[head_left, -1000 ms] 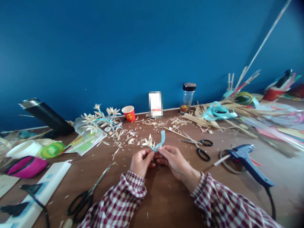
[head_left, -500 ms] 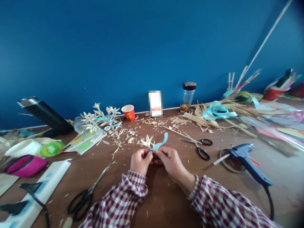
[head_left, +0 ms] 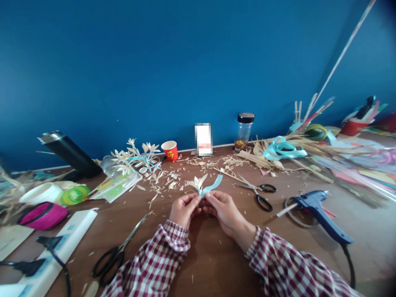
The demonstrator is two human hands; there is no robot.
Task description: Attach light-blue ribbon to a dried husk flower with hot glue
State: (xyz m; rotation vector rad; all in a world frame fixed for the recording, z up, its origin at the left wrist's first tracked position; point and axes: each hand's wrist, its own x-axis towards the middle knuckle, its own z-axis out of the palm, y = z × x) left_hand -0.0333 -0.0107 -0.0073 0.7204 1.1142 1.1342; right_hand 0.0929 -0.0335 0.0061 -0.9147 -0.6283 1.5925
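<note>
My left hand (head_left: 185,207) pinches the base of a pale straw-coloured flower (head_left: 196,182), whose pointed petals spread above the fingertips. Between thumb and fingers, my right hand (head_left: 225,209) holds a light blue ribbon (head_left: 214,185). Its free end curls up and to the right, while the other end meets the flower's base. Both hands are closed, with their fingertips almost touching. The stem below the petals is mostly hidden by the fingers. Scissors with black handles (head_left: 259,194) lie open to the right, and a larger pair of scissors (head_left: 114,255) rests left of my left sleeve.
A blue glue gun (head_left: 321,214) lies at right, its cable trailing forward. A power strip (head_left: 66,243) with plugs is at left. Finished flowers (head_left: 136,156), a red paper cup (head_left: 170,151) and a lidded jar (head_left: 245,132) stand along the wall. Straw scraps (head_left: 168,175) litter the table.
The view has shifted slightly. The flower stands a little more upright and its petals show more openly above my fingers. Both hands keep their pinch on the flower and ribbon.
</note>
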